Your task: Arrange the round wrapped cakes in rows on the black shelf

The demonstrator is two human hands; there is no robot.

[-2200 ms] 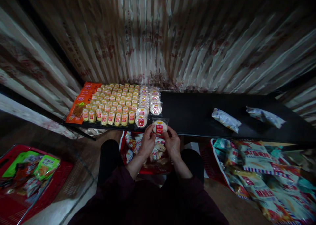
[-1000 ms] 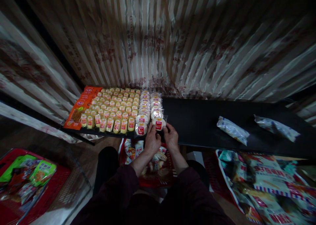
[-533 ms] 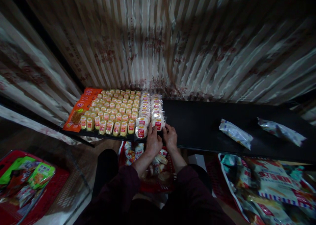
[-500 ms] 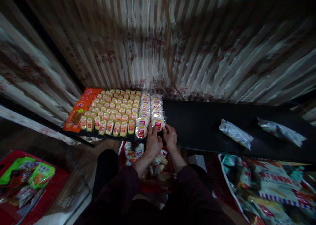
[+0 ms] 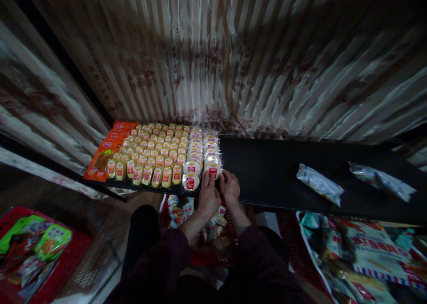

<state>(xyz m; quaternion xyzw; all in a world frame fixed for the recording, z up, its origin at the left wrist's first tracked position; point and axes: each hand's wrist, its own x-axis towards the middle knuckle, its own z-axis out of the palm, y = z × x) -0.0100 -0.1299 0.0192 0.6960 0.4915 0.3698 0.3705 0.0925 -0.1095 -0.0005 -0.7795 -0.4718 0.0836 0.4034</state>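
My left hand (image 5: 209, 198) lies with fingers stretched forward, their tips touching the lower edge of a clear-wrapped round white cake (image 5: 212, 168) with a red label. At that cake's right edge my right hand (image 5: 230, 188) has its fingers curled, the thumb and forefinger pinching the wrapper. This cake is frontmost in a column of overlapping ones. Beside it on the left runs a matching column of round cakes (image 5: 191, 181). Further left stand several rows of small yellow wrapped cakes (image 5: 156, 178). All rest on a black shelf (image 5: 260, 170).
Orange packets (image 5: 104, 155) lie at the shelf's left end, two silvery packets (image 5: 320, 184) on its right part. Below are a red basket of packaged food (image 5: 167, 255) between my legs, another red basket (image 5: 78, 246) at left and a white-rimmed basket (image 5: 315, 259) at right. Striped sheeting (image 5: 207, 64) hangs behind.
The left fingers have straightened and shifted slightly at the front cake's lower edge. The right hand stays at its right side. The whole view has shifted slightly.
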